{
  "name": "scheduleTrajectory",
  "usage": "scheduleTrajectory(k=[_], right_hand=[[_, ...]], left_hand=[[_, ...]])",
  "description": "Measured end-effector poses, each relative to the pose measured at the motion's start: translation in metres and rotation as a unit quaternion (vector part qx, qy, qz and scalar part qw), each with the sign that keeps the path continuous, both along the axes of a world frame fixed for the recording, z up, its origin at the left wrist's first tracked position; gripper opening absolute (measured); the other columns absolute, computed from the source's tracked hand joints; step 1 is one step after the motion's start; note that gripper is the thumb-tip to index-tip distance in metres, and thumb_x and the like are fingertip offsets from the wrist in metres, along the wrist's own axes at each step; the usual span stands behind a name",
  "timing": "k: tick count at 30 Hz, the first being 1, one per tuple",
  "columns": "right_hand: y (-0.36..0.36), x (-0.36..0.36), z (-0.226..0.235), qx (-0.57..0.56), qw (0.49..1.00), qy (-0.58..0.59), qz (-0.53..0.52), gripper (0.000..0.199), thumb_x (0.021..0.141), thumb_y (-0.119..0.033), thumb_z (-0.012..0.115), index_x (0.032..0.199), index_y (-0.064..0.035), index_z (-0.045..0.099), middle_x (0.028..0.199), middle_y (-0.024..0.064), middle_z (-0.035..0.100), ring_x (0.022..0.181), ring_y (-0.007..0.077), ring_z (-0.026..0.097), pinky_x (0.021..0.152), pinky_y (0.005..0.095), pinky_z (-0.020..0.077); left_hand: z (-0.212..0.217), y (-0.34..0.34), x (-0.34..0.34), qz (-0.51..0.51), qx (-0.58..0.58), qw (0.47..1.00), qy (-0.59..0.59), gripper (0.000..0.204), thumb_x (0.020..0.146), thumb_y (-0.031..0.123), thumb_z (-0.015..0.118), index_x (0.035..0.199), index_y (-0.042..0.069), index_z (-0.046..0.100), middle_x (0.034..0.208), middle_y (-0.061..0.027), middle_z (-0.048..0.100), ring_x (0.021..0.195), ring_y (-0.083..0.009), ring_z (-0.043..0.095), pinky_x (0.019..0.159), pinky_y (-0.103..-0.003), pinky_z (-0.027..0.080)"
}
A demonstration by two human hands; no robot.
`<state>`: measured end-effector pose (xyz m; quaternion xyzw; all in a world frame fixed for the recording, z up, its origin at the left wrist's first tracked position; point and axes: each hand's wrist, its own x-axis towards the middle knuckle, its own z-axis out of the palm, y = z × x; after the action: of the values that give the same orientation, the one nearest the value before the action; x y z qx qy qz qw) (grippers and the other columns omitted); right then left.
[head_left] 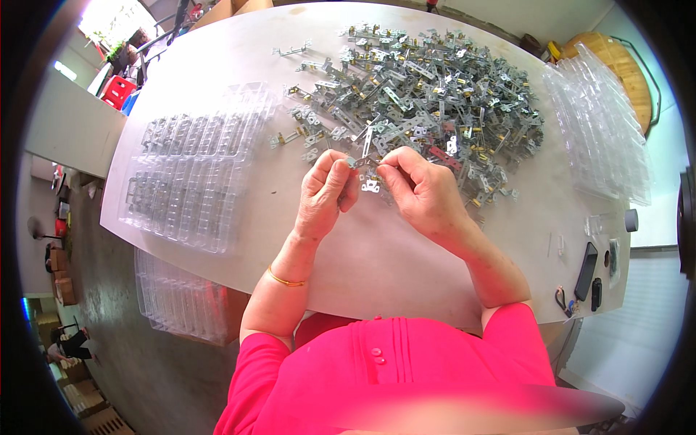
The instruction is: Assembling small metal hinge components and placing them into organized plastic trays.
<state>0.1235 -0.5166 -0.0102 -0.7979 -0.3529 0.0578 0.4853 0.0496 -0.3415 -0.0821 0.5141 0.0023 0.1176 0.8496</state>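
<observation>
Centrally, a seated person's two bare hands are meeting over a pale table [362, 268]. The left hand [322, 190] is pinching a small metal bracket [353, 162] between thumb and fingers; the right hand [426, 192] is closing narrowly, apparently on the bracket's other end, though fingertips are partly hiding it. From the hands, a heap of metal hinge-like parts [428, 94] is spreading at one o'clock, filled clear plastic trays [243, 145] are lying at nine, stacked clear trays [602, 123] are standing at three, and a black phone [586, 272] is resting at four.
</observation>
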Motion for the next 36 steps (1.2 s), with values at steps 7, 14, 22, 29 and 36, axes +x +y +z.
scheduleTrajectory(k=[7,14,22,29,36], right_hand=[[-0.002,0.003,-0.001,-0.011,1.0,0.009,0.004,0.011,0.097,-0.014,0.064,0.098,-0.0041,0.06,0.073,0.017,0.066,0.062,0.0313,0.067,0.056,0.039,0.0483],[-0.007,0.013,0.002,0.03,0.964,0.254,0.072,0.017,0.106,-0.018,0.053,0.113,-0.0043,0.06,0.083,0.0029,0.062,0.074,0.0105,0.061,0.068,0.028,0.0502],[-0.008,0.018,0.001,-0.079,0.966,0.231,0.083,0.015,0.103,-0.017,0.06,0.108,-0.0044,0.065,0.088,-0.0027,0.061,0.08,0.0053,0.057,0.075,0.0225,0.0489],[-0.002,0.017,-0.013,0.125,0.989,0.075,0.038,0.007,0.1,-0.01,0.062,0.103,-0.0047,0.065,0.082,0.0014,0.063,0.072,0.0071,0.055,0.065,0.0247,0.0457],[-0.005,0.016,-0.008,0.03,0.974,0.209,0.078,0.009,0.103,-0.008,0.059,0.106,-0.0013,0.064,0.095,0.0002,0.065,0.091,0.0063,0.062,0.081,0.0242,0.0534]], left_hand=[[0.006,-0.006,-0.004,0.009,0.137,0.991,-0.004,0.03,0.107,0.035,0.051,0.1,0.006,0.054,0.069,0.0008,0.052,0.055,-0.0059,0.042,0.05,-0.021,0.033],[0.003,-0.009,-0.007,0.027,0.217,0.976,0.007,0.023,0.105,0.027,0.056,0.101,0.004,0.055,0.075,0.0,0.056,0.062,-0.0052,0.047,0.055,-0.02,0.038],[0.005,-0.014,-0.004,0.072,0.405,0.908,-0.083,0.013,0.095,0.01,0.069,0.098,0.002,0.059,0.075,-0.0061,0.058,0.063,-0.0158,0.055,0.059,-0.029,0.046],[0.001,-0.018,-0.002,0.166,0.467,0.86,-0.124,0.015,0.095,0.01,0.069,0.101,0.002,0.058,0.075,-0.0053,0.056,0.061,-0.013,0.049,0.057,-0.028,0.043],[-0.001,-0.015,-0.001,0.185,0.464,0.859,-0.111,0.019,0.091,0.01,0.073,0.102,0.001,0.06,0.082,-0.0119,0.064,0.068,-0.0252,0.063,0.062,-0.033,0.051]])
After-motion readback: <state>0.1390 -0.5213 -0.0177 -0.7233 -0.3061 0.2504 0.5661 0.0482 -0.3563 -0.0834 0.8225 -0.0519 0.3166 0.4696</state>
